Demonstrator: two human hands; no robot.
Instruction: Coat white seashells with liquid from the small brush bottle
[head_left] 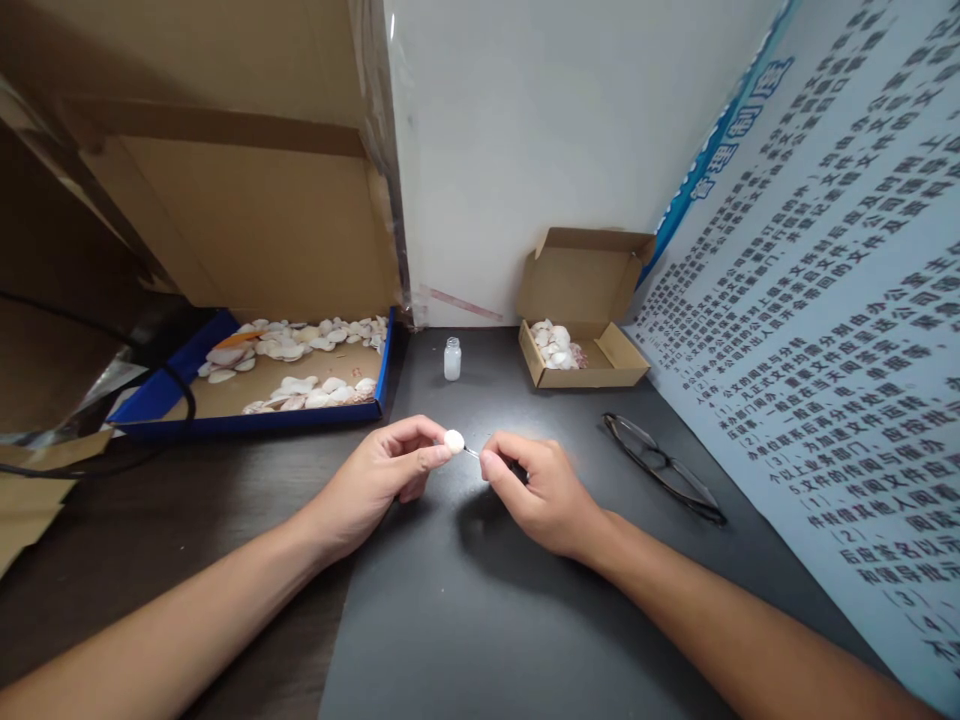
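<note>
Between thumb and fingers, my left hand (401, 460) pinches a small white seashell (454, 441) above the dark mat. My right hand (540, 485) is closed around a thin brush-like tool (471, 453), whose dark tip reaches the shell's right edge. Most of this tool's handle is hidden by my fingers, though a black part shows beneath them. Behind both hands stands a small uncapped bottle (452, 362) with whitish contents, upright on the mat.
At the left, an open blue-edged box (382, 385) holds many seashells. A small cardboard box (592, 379) with white shells stands at the back right. Black-framed glasses (664, 465) lie near the printed board (825, 330). A black cable (184, 385) hangs at far left.
</note>
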